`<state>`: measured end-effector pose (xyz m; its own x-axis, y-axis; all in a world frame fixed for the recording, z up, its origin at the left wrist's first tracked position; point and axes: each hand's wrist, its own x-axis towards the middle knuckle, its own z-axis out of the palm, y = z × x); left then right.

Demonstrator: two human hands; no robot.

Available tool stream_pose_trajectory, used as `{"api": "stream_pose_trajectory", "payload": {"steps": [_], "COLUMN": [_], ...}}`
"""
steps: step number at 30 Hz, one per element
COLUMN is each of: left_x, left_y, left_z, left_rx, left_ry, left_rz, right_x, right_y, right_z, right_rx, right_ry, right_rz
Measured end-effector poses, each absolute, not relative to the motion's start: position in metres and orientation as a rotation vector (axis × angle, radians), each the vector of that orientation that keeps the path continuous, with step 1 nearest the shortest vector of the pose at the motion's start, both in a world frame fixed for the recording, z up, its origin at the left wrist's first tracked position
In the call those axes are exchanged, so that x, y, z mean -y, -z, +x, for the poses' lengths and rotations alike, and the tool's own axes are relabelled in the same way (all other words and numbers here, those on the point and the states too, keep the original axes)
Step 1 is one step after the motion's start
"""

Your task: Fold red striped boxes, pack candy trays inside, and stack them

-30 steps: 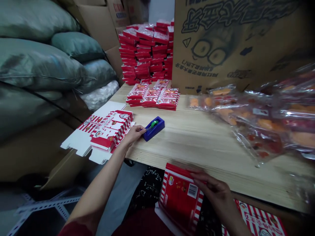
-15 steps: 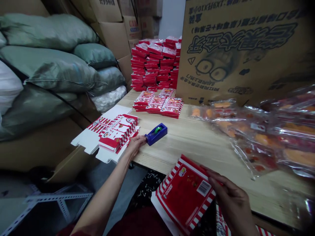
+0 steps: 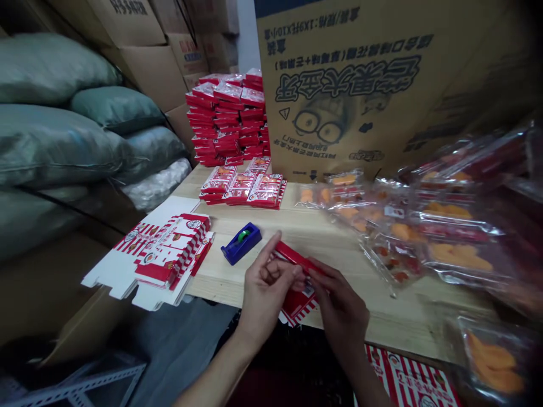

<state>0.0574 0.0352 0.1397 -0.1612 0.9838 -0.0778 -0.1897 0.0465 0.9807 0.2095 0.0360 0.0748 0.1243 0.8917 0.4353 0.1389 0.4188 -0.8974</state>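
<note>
Our left hand [image 3: 267, 294] and right hand [image 3: 339, 302] pinch a red carton [image 3: 294, 260] between them, with made-up red boxes [image 3: 227, 121] stacked beyond the hands, while flat printed cartons [image 3: 169, 249] to the left and loose fruit bags [image 3: 394, 249] to the right wait.

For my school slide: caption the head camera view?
Left hand and right hand hold a red-and-white carton beside a blue tape dispenser.

Two hands [image 3: 265, 291] [image 3: 341, 302], one red carton [image 3: 294, 255] in them, one tape dispenser [image 3: 237, 244] (blue)
</note>
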Motion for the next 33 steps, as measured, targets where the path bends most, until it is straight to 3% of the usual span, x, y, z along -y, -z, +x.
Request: {"api": "stream_pose_trajectory", "payload": {"steps": [9, 16, 23, 29, 33], "left_x": [-0.034, -0.031, -0.034, -0.05, -0.071], "left_y": [-0.118, -0.13, -0.127, -0.155, -0.145], "left_z": [0.082, 0.077, 0.061, 0.026, 0.011], "left_rx": [-1.29, -1.738, -1.787, -1.244, -0.903], "left_ry": [-1.311, -1.139, -1.058, -1.058, -0.945], "left_rz": [0.85, 1.436, 1.709, 2.364, 2.433], "right_x": [-0.027, -0.023, -0.029, -0.034, -0.031], "right_y": [-0.066, -0.07, -0.075, -0.078, -0.082], "right_z": [0.225, 0.237, 0.236, 0.24, 0.231], "right_rx": [1.377, 1.396, 1.279, 1.196, 1.133], "right_ry": [-0.779, -0.873, -0.935, -1.132, -1.28], "right_rz": [-0.933, -0.879, -0.927, -0.899, -0.927]}}
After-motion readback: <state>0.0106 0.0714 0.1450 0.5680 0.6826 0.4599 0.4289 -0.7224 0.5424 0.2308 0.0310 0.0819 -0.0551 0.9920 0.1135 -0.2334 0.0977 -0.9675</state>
